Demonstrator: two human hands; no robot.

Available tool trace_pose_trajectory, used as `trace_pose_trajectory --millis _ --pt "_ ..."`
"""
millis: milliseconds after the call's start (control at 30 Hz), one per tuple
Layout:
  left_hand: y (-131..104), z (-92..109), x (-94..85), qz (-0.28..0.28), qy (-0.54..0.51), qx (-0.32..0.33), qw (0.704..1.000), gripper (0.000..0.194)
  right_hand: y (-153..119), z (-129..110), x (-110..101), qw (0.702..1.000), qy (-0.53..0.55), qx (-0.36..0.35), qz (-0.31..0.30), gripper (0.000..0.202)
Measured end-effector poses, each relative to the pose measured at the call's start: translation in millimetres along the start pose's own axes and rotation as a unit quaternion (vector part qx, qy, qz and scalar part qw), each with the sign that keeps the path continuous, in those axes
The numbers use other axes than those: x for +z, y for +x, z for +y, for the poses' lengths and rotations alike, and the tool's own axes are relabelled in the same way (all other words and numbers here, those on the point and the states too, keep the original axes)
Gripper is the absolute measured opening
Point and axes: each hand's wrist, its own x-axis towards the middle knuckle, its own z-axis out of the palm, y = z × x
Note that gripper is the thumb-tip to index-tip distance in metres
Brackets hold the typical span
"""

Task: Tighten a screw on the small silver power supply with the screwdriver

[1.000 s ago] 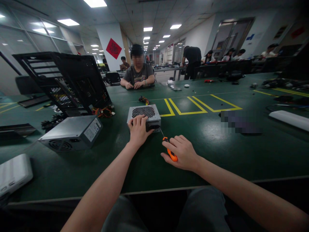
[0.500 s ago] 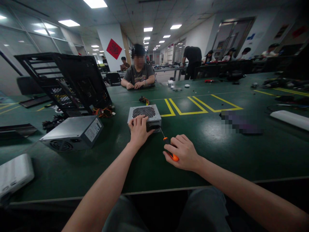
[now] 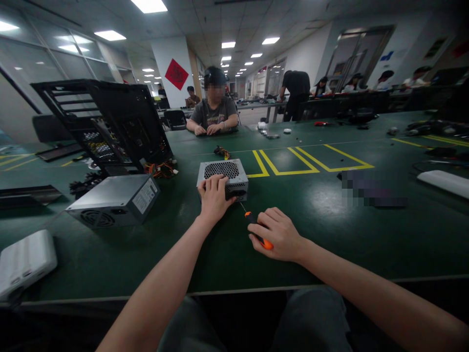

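Observation:
A grey metal computer power supply (image 3: pixel 242 172) with a honeycomb grille on top stands on the green table in front of me. My left hand (image 3: pixel 215 196) holds its near left side, fingers over the top edge and thumb along the front face. In my right hand (image 3: pixel 276 234) is a screwdriver (image 3: pixel 252 221) with a black and orange handle, fingers wrapped round it. Its thin shaft points up and left to the lower front edge of the power supply, close to my left thumb. Whether the tip touches the metal I cannot tell.
To the left lie a second power supply (image 3: pixel 110 193) and an open black computer case (image 3: pixel 142 122) with loose cables. A white box-shaped device (image 3: pixel 29 261) sits at the near left edge. Across the table (image 3: pixel 205 264) a person (image 3: pixel 212 112) sits; a blurred purple item (image 3: pixel 370 188) lies right.
The screwdriver shaft has shifted from the right corner of the power supply leftward and lower along its front, and the handle tilts more. My left hand keeps its place on the power supply.

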Motion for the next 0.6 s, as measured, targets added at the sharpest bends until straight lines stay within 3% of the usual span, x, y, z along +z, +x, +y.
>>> trace_pose_trajectory --millis 333,600 --pt "0.0 -0.3 1.4 0.007 -0.011 -0.001 1.000 0.055 0.5 0.4 5.0 1.000 -0.004 0.003 -0.017 0.016" --pt "0.2 -0.4 0.9 0.003 -0.011 -0.002 1.000 0.055 -2.9 2.7 -0.3 0.998 -0.028 0.034 0.036 0.012"
